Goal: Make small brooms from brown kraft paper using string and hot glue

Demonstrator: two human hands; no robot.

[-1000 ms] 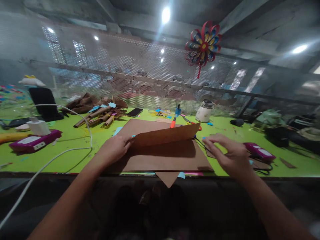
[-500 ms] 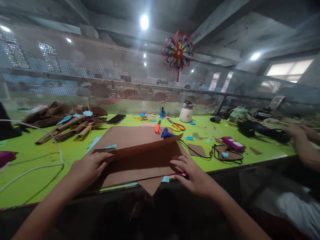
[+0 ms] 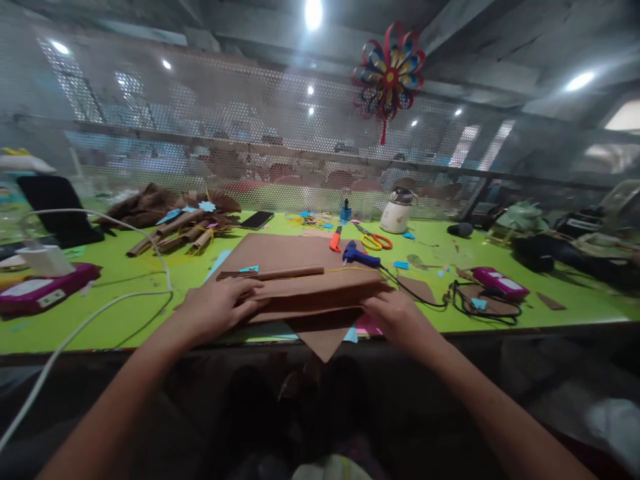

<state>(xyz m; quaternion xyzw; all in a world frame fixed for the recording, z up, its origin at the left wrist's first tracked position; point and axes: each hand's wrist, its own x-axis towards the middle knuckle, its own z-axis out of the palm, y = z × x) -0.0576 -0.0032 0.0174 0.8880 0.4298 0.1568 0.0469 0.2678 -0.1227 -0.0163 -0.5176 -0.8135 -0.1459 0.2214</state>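
A brown paper sheet [image 3: 310, 293], folded over lengthwise into a narrow strip, lies near the table's front edge. My left hand [image 3: 215, 310] grips its left end, thumb toward the front and fingers on top. On its right end, my right hand [image 3: 397, 317] has its fingers closed at the corner. A larger brown sheet [image 3: 285, 247] lies underneath, and a brown pointed corner [image 3: 323, 340] hangs over the edge. Just behind the fold rest a thin brown paper tube [image 3: 295, 272] and a blue glue gun [image 3: 363, 256] with a black cord.
Behind the sheet are an orange-handled cutter [image 3: 335, 241], scissors [image 3: 375, 241], a phone [image 3: 257, 219] and a white kettle-like pot [image 3: 397, 212]. Paper rolls [image 3: 170, 230] lie at left, near a white cable [image 3: 167, 270]. A purple box [image 3: 500, 283] and paper scraps are at right.
The raised flap of the brown sheet has come down toward the front into a narrower fold. My right hand has gone from spread fingers to gripping its right end. The view has shifted left and down.
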